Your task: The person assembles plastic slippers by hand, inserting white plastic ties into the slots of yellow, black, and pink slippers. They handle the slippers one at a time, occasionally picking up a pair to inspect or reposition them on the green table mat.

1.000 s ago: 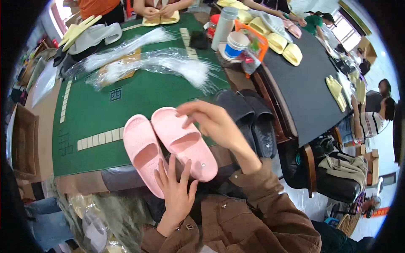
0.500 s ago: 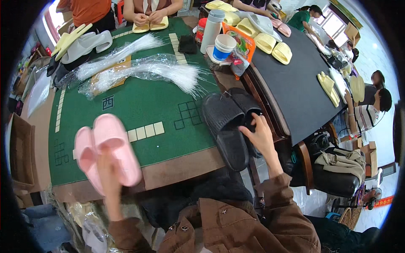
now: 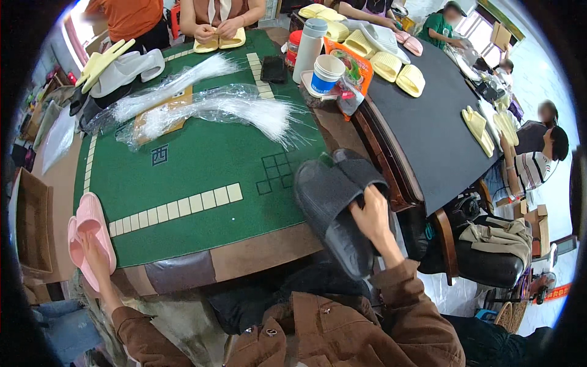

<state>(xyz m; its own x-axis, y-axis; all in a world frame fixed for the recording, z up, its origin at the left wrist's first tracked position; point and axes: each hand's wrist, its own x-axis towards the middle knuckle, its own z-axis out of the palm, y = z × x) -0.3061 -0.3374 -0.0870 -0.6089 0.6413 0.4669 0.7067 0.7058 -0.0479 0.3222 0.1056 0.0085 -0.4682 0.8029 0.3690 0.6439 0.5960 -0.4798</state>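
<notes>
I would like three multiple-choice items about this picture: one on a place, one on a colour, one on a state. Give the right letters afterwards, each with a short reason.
1. Where is the pair of pink slippers?
A. at the left edge of the green table
B. on the black table
C. beside the white cup

2. What colour is the pair of slippers under the right hand?
A. yellow
B. pink
C. black

3. How is the left hand occupied?
A. it rests flat and empty on the green mat
B. it holds the pink slippers
C. it lifts a clear bag

Answers:
1 A, the pink pair is at the left edge of the green table.
2 C, the pair gripped by the right hand is black.
3 B, its fingers are closed on the pink pair.
</notes>
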